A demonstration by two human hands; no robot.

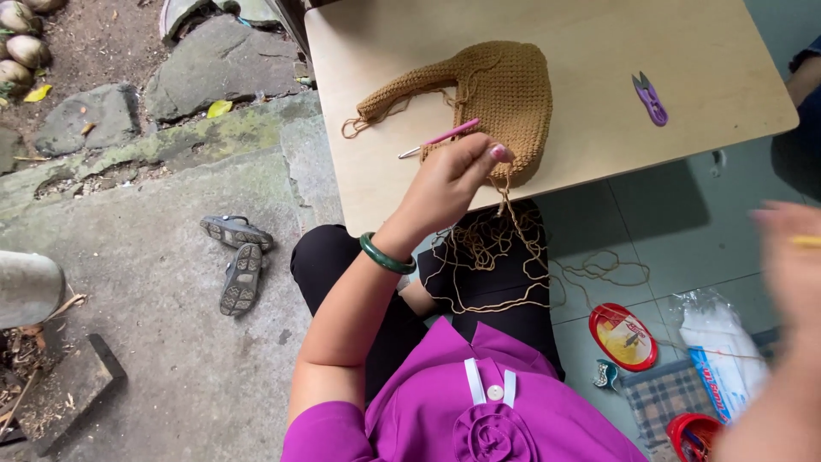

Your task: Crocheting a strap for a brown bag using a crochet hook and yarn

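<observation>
A tan crocheted bag [505,90] lies on a light wooden table [599,51]. My left hand [453,178], with a green bangle on the wrist, is closed at the bag's near edge. A pink-handled crochet hook [440,139] sticks out to the left from its fingers. Loose tan yarn [496,257] hangs from the bag into a tangle over my lap and trails onto the floor. My right hand [791,265] is raised at the right edge, blurred, with a small yellow streak at its fingertips; its grip is not clear.
Purple thread snips [650,98] lie on the table's right side. On the tiled floor are a red oval tin lid [623,336], a plastic packet [714,355] and a red container [693,435]. A pair of sandals [235,257] lies on the concrete at left, with stones beyond.
</observation>
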